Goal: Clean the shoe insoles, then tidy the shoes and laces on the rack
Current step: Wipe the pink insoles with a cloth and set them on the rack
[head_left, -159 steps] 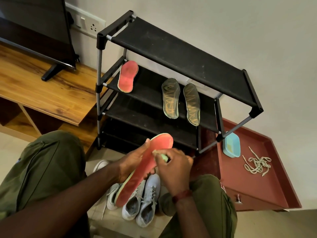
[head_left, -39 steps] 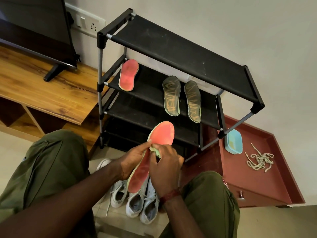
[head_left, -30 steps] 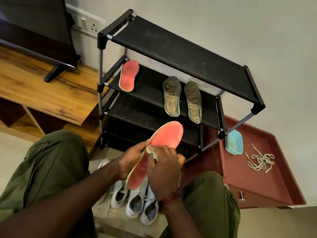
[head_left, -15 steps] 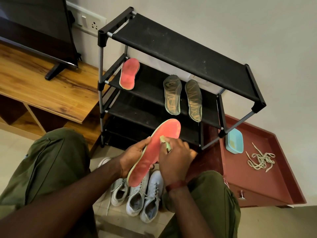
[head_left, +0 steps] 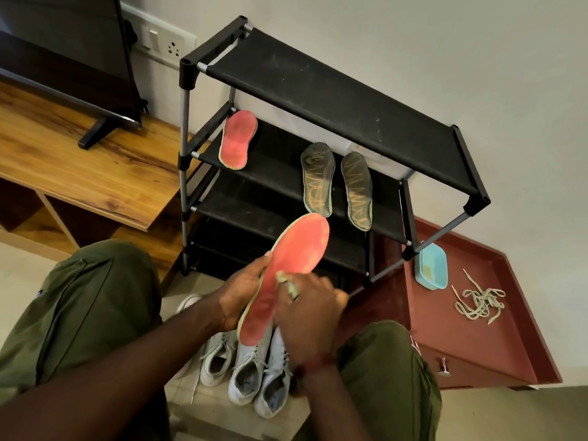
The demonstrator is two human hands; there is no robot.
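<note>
My left hand (head_left: 241, 292) grips a red insole (head_left: 296, 253) by its left edge, toe end pointing up and away over the rack's lower shelves. My right hand (head_left: 310, 308) pinches a small pale green cloth (head_left: 286, 283) against the middle of the insole. A second red insole (head_left: 238, 139) and two dark grey insoles (head_left: 318, 179) (head_left: 358, 189) lie on the second shelf of the black shoe rack (head_left: 334, 100). Several white shoes (head_left: 251, 374) stand on the floor between my knees. Loose beige laces (head_left: 479, 302) lie on the maroon cabinet top.
A light blue dish (head_left: 431, 269) sits on the maroon cabinet (head_left: 496, 354) right of the rack. A wooden TV stand (head_left: 79, 173) with a TV (head_left: 63, 49) is on the left. A wall socket (head_left: 167, 43) is behind the rack.
My right hand has slid the cloth down the insole from near the toe toward its middle. The insole stays in my left hand, tilted a little more to the right.
</note>
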